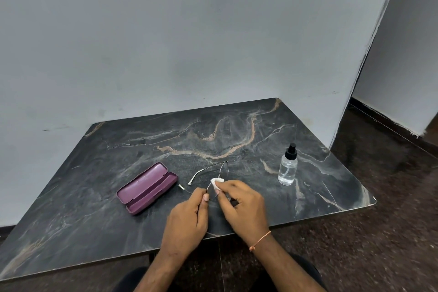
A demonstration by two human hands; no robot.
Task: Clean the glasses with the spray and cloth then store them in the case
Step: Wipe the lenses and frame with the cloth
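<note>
Wiping step in hand. Your left hand (189, 213) pinches glasses (214, 179) at near rim, just above table (94, 197); your right hand (239, 204) presses white cloth (216, 183) on near lens. Frame's long axis runs near-to-far; temples open, tips pointing left toward open purple case (147, 188). Spray bottle (288, 166) upright, well right. Next, likely: wipe far lens, fold temples, turn frame parallel to case trough.

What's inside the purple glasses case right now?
Nothing visible: the purple glasses case lies open on the table, showing only its purple lining. The glasses are out, pinched by the left hand and wiped with a white cloth.
</note>
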